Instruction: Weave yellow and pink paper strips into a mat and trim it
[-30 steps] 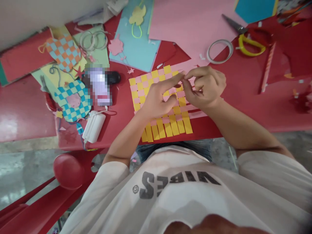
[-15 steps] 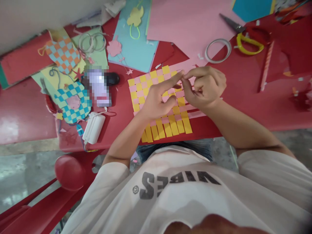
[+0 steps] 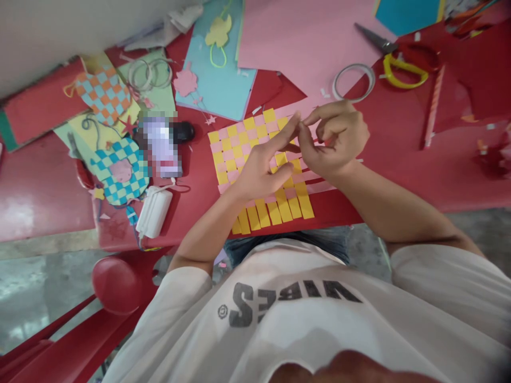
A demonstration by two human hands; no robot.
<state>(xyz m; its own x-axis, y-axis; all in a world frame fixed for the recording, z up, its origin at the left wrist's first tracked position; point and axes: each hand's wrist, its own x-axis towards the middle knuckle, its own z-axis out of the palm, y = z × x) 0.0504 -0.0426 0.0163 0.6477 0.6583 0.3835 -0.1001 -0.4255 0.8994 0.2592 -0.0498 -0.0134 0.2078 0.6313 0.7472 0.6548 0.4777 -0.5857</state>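
A woven mat of yellow and pink paper strips point(image 3: 231, 151) lies on the red table, with loose yellow ends toward me and pink ends to the right. My left hand point(image 3: 265, 165) is over the mat, thumb held apart and index finger stretched to the right hand's fingertips. Above the mat's right side, my right hand point(image 3: 337, 135) is closed in a pinch of thumb and index finger. Whatever is between those fingertips, if anything, is too small to make out. Both hands hide part of the weave.
Scissors with yellow handles point(image 3: 405, 72), a roll of tape point(image 3: 353, 82) and a pink striped pencil-like stick point(image 3: 434, 109) lie to the right. Pink paper point(image 3: 303, 42) spreads behind. Checkered paper pieces point(image 3: 125, 165), a blurred-out phone point(image 3: 162, 141) and a white power bank point(image 3: 154, 211) are at left.
My left hand has shifted slightly right and toward me, its index finger still at the right fingertips. The right hand stays pinched. The camera view has moved a little.
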